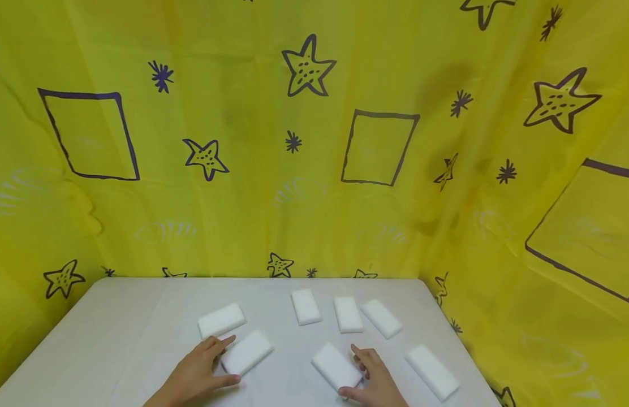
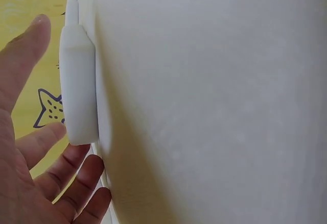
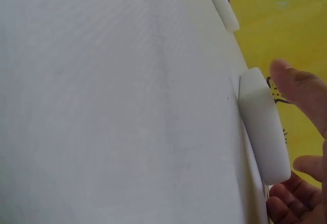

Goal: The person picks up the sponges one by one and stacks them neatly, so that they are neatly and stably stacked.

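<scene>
A white rectangular block, like a melamine sponge, lies flat on the table under my left hand. That hand's thumb and fingers are spread apart around its left end; in the left wrist view the fingertips reach the end of the block while the thumb stands off from it. My right hand is beside a similar white block, its thumb near the front corner and its fingers along the right side. The right wrist view shows a space between the thumb and that block.
More white blocks lie about the table: one at the left, several along the back, and one at the right. The white table ends at a yellow curtain patterned with stars, behind and at both sides.
</scene>
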Demonstrator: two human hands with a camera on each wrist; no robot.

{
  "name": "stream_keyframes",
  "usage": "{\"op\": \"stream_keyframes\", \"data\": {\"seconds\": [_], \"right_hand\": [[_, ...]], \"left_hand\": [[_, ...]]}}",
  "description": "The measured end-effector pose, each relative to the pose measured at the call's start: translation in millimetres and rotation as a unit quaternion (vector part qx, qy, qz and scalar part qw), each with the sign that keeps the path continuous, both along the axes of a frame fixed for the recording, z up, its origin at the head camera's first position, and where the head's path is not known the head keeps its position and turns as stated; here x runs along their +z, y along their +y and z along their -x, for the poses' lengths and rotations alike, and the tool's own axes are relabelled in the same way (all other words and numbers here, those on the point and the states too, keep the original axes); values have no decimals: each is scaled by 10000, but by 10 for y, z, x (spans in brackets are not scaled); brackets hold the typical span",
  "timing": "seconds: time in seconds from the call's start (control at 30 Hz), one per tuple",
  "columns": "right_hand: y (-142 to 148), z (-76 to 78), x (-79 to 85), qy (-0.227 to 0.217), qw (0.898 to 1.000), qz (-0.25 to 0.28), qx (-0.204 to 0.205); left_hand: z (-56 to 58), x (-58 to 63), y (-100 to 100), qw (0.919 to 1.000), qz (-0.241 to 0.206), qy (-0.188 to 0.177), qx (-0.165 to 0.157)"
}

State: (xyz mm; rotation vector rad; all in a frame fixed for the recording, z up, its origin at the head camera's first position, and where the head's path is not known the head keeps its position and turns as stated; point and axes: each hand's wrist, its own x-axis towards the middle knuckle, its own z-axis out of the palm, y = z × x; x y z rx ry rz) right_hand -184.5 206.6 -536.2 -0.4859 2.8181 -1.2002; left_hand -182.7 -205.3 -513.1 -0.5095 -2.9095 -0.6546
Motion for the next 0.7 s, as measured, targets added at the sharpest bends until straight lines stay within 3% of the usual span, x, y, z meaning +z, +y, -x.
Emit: {"op": "stream_keyframes", "data": {"seconds": [0.27,0.7], "right_hand": [[-41,-11,37,-18,10000,55,-48],[-48,-6,31,125,9995,93,276]], "left_hand": [[35,-24,39,9997,-210,-84,49],[53,-48,68,9989,-433,-178,85]]}}
